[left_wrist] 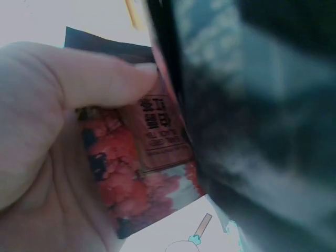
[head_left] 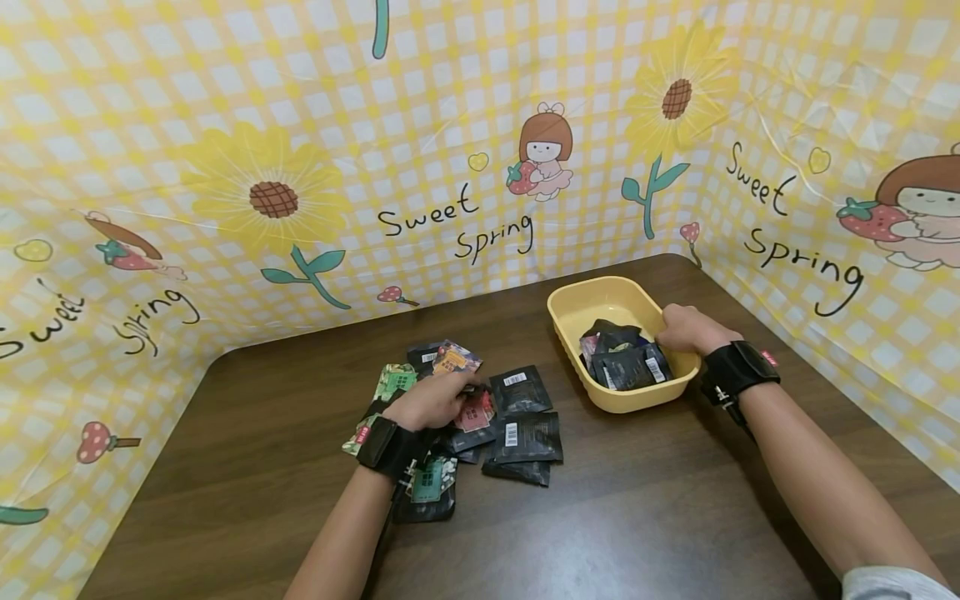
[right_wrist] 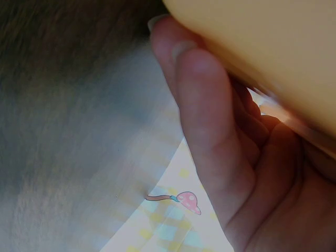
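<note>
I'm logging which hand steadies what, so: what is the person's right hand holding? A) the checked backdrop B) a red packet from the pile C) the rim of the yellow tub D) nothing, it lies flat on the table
C: the right hand grips the rim of the yellow tub, fingers curled under its wall in the right wrist view, while the left hand pinches a red packet.

The left hand (head_left: 435, 402) covers part of the sachets (head_left: 517, 425) on the worktop (head_left: 637, 517), and a dark blurred sachet fills the left wrist view. The right hand's fingertips (head_left: 667, 321) seem hidden over the yellow tray's (head_left: 600, 300) rim; the tray's contents are too small to read.
</note>
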